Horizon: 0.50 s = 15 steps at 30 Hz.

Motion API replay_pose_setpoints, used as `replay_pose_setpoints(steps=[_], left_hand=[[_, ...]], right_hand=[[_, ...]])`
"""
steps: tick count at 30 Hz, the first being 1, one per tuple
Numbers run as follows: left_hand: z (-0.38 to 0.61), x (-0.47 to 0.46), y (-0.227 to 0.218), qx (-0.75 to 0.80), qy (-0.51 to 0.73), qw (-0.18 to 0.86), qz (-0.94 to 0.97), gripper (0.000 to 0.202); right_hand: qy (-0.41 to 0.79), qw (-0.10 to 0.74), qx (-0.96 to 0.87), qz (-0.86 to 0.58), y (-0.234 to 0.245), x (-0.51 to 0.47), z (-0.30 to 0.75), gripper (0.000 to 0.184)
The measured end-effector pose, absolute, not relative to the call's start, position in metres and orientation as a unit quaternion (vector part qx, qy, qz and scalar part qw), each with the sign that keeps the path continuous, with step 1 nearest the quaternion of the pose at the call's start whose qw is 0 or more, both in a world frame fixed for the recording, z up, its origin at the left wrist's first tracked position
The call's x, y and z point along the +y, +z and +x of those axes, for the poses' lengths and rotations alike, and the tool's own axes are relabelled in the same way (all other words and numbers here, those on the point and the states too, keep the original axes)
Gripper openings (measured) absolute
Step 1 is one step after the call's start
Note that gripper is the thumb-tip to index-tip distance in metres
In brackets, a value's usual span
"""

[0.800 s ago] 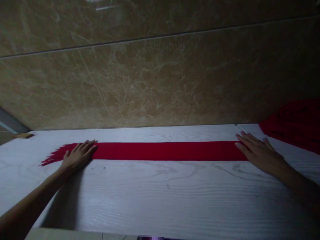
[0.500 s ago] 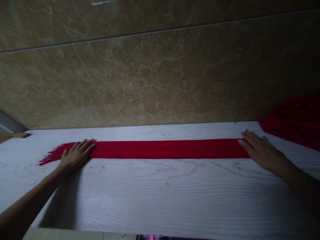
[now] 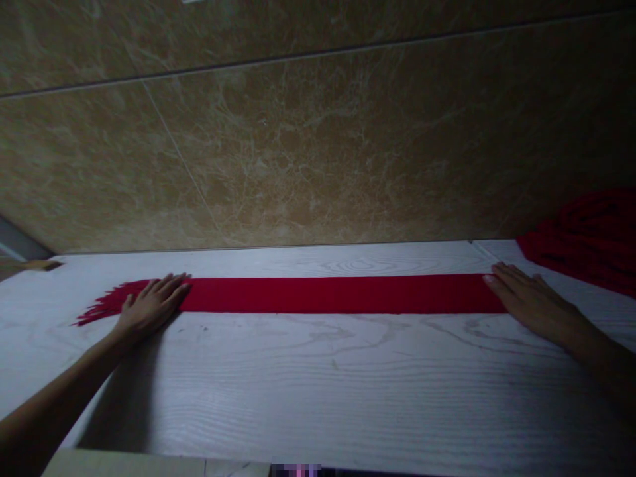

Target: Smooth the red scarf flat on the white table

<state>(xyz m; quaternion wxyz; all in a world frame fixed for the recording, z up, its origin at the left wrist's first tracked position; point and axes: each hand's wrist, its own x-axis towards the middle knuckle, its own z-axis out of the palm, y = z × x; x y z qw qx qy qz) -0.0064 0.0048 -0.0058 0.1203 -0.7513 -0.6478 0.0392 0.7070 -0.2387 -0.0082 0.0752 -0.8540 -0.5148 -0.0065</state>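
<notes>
A long red scarf [image 3: 328, 294] lies flat and straight across a white wood-grain table [image 3: 322, 391], its fringed end at the left. My left hand [image 3: 152, 306] rests flat on the scarf near the fringe, fingers stretched out. My right hand [image 3: 529, 301] lies flat on the scarf's right end, fingers extended and pressing down. Neither hand grips anything.
A pile of red fabric [image 3: 589, 238] sits at the far right against the wall. A brown marble-tiled wall [image 3: 308, 139] rises right behind the table. A small wooden piece [image 3: 37, 265] lies at the table's far left corner.
My right hand has slid to the right along the scarf, uncovering more of it. My left hand has stayed in place near the fringe.
</notes>
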Motion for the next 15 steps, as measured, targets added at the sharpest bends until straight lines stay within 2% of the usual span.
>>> replay_pose_setpoints(steps=[7,15], left_hand=[[0.013,-0.012,0.015,-0.642,0.082,0.102,-0.755,0.06],[-0.003,0.002,-0.001,-0.646,0.065,0.118,-0.751,0.062]], right_hand=[[-0.009,0.068,-0.506,-0.86,-0.011,-0.24,0.711,0.081],[-0.02,0.073,-0.52,-0.851,-0.016,-0.238,0.717,0.078]])
